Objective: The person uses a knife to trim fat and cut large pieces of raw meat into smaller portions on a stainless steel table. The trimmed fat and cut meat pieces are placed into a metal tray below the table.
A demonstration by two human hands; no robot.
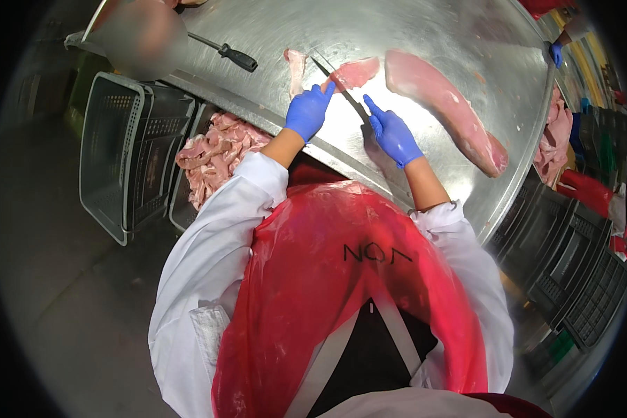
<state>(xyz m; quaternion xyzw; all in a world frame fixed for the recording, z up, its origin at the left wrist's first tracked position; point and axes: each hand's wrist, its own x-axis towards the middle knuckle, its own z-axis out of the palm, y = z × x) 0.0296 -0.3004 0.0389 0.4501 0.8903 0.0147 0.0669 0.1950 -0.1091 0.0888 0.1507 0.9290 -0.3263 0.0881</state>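
Observation:
On the metal table, my right hand (395, 136), in a blue glove, is closed round the dark handle of a knife (348, 97). The narrow blade points away and left, across a small pink piece of raw meat (357, 73). My left hand (309, 113), also gloved in blue, has its fingers closed on the near left edge of that piece. Just left of the blade lies a pale strip of meat trimming (295, 70). A long raw loin (439, 97) stretches diagonally to the right of both hands, touched by neither.
A black-handled sharpening steel (238, 58) lies at the table's left. Below that edge stand a grey crate (124, 230) and a heap of meat trimmings (223, 157). Black crates (571, 258) and more meat (556, 136) are at right, near another person's blue-gloved hand (556, 54).

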